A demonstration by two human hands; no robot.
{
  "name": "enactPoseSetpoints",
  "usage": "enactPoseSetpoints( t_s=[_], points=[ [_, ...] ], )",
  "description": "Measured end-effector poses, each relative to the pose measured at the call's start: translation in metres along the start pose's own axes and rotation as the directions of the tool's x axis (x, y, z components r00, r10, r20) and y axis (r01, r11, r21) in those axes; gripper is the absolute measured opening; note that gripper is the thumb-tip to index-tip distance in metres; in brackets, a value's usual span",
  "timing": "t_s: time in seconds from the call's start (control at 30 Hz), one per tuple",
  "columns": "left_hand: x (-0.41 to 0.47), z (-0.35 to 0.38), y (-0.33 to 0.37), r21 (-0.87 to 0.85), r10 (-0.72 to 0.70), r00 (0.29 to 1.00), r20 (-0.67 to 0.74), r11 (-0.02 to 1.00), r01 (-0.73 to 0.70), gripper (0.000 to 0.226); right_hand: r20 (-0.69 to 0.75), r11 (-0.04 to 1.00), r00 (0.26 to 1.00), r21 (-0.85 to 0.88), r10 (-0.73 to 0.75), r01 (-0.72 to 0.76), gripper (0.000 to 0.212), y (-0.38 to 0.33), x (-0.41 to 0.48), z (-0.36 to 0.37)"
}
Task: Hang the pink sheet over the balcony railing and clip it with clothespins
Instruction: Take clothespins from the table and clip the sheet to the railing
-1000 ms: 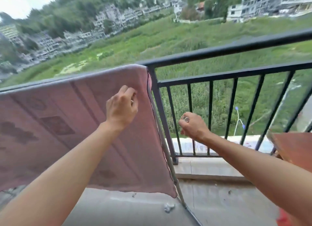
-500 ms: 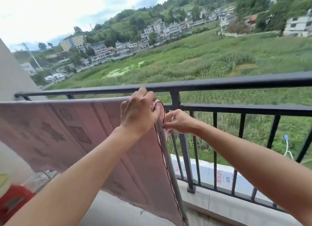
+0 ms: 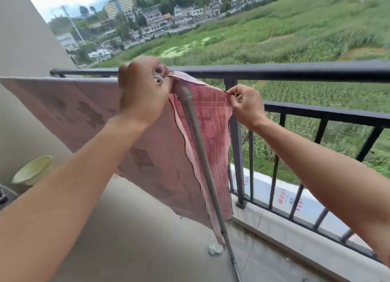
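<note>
The pink sheet (image 3: 84, 113) hangs over a grey pole (image 3: 198, 138) that runs just inside the black balcony railing (image 3: 295, 72). My left hand (image 3: 143, 94) is at the sheet's top right corner, closed around a pale clothespin (image 3: 158, 77) whose two ring-shaped ends stick out by the fold. My right hand (image 3: 245, 107) pinches the sheet's far edge and holds that checked flap stretched to the right of the pole. A small pale ring shows between its fingers; I cannot tell what it is.
A beige wall (image 3: 25, 49) closes the left side. A pale green basin (image 3: 31, 171) leans low against it. A white scrap (image 3: 214, 249) lies on the concrete floor near the pole's foot. Beyond the railing is a drop to green fields.
My right hand has pulled the sheet's corner flap out to the right of the pole. My left hand now shows the clothespin at the top fold. The view has swung left.
</note>
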State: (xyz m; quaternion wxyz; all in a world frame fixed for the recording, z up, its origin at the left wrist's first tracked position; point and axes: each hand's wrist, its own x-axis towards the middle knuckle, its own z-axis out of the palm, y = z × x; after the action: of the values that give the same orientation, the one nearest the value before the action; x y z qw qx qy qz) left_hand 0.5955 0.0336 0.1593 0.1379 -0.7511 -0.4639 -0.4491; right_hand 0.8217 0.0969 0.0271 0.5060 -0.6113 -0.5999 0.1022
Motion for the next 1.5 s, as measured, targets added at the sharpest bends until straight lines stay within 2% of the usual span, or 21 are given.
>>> enactPoseSetpoints(
  t_s=[0.07,0.13,0.2,0.3,0.37,0.43,0.53,0.6,0.63,0.67,0.73,0.8,0.9,0.93,1.0,1.1,1.17,1.27,1.33,1.4,1.5],
  points=[
    [0.009,0.009,0.017,0.039,0.055,0.998,0.043,0.998,-0.057,0.011,0.122,0.986,0.992,-0.156,-0.036,0.055,0.015,0.007,-0.010,0.007],
    [0.012,0.024,0.025,0.060,0.056,0.989,0.140,0.996,-0.065,0.008,0.228,0.972,0.973,-0.215,-0.044,0.095,0.015,0.014,-0.022,0.013],
    [0.018,0.030,0.030,0.030,0.025,0.986,0.166,0.999,-0.030,0.009,0.220,0.973,0.973,-0.200,-0.069,0.115,0.016,0.019,-0.030,0.014],
    [0.035,0.031,0.038,-0.022,0.025,0.992,0.125,1.000,-0.022,0.011,0.114,0.984,0.993,-0.164,-0.045,0.063,0.015,0.027,-0.036,0.010],
    [0.037,0.035,0.042,0.001,0.068,0.959,0.276,0.997,-0.071,0.010,0.224,0.979,0.975,-0.198,0.002,0.043,0.013,0.031,-0.045,0.015],
    [0.036,0.041,0.037,0.000,0.095,0.885,0.456,0.994,-0.107,0.005,0.362,0.977,0.931,-0.210,0.036,0.044,0.012,0.028,-0.053,0.019],
    [0.046,0.031,0.025,-0.141,0.109,0.833,0.542,0.989,-0.038,0.021,0.424,0.982,0.905,-0.182,0.031,0.052,0.015,0.015,-0.052,0.017],
    [0.052,0.016,0.013,-0.175,0.129,0.821,0.555,0.984,-0.036,0.033,0.475,0.998,0.880,-0.061,0.034,-0.005,0.016,0.004,-0.049,0.013],
    [0.055,0.008,0.006,-0.172,0.130,0.797,0.590,0.985,-0.033,0.040,0.509,0.996,0.860,0.065,0.024,-0.067,0.006,-0.002,-0.049,0.011],
    [0.056,-0.001,-0.001,-0.169,0.124,0.752,0.648,0.985,-0.016,0.047,0.531,0.975,0.847,0.177,0.022,-0.137,0.010,-0.010,-0.050,0.008],
    [0.056,-0.012,-0.014,-0.141,0.086,0.637,0.766,0.989,0.035,0.053,0.557,0.917,0.830,0.344,-0.025,-0.202,0.034,-0.027,-0.053,0.002],
    [0.055,-0.012,-0.024,-0.053,0.071,0.591,0.804,0.997,-0.049,0.056,0.543,0.890,0.836,0.417,-0.081,-0.185,0.057,-0.046,-0.057,-0.001],
    [0.056,0.004,-0.025,-0.015,0.206,0.644,0.737,0.957,-0.289,0.037,0.428,0.944,0.902,0.317,-0.060,-0.087,0.084,-0.064,-0.065,0.008],
    [0.059,0.009,-0.022,-0.055,0.246,0.650,0.719,0.952,-0.301,0.025,0.352,0.965,0.935,0.256,-0.042,-0.053,0.083,-0.063,-0.066,0.016],
    [0.065,0.014,-0.018,-0.143,0.302,0.647,0.700,0.947,-0.288,0.023,0.185,0.986,0.983,0.166,-0.010,-0.021,0.051,-0.060,-0.067,0.032],
    [0.072,0.018,-0.022,-0.196,0.333,0.626,0.705,0.940,-0.279,0.022,0.042,0.972,0.999,0.231,0.025,-0.034,0.032,-0.054,-0.069,0.040],
    [0.074,0.019,-0.024,-0.222,0.343,0.578,0.741,0.937,-0.271,0.013,0.013,0.959,0.998,0.277,0.058,-0.059,0.024,-0.055,-0.073,0.035],
    [0.075,0.025,-0.019,-0.210,0.383,0.482,0.788,0.904,-0.373,0.025,0.016,0.947,0.995,0.306,0.097,-0.097,0.023,-0.060,-0.081,0.031],
    [0.077,0.032,-0.017,-0.193,0.407,0.488,0.772,0.882,-0.429,0.017,-0.007,0.940,0.991,0.318,0.135,-0.126,0.026,-0.067,-0.086,0.033],
    [0.080,0.035,-0.019,-0.223,0.420,0.495,0.760,0.885,-0.408,0.021,-0.007,0.934,0.981,0.308,0.191,-0.180,0.028,-0.072,-0.091,0.030],
    [0.081,0.035,-0.025,-0.303,0.474,0.460,0.751,0.866,-0.398,0.024,0.075,0.890,0.929,0.269,0.362,-0.368,0.034,-0.072,-0.105,0.019]
  ],
)
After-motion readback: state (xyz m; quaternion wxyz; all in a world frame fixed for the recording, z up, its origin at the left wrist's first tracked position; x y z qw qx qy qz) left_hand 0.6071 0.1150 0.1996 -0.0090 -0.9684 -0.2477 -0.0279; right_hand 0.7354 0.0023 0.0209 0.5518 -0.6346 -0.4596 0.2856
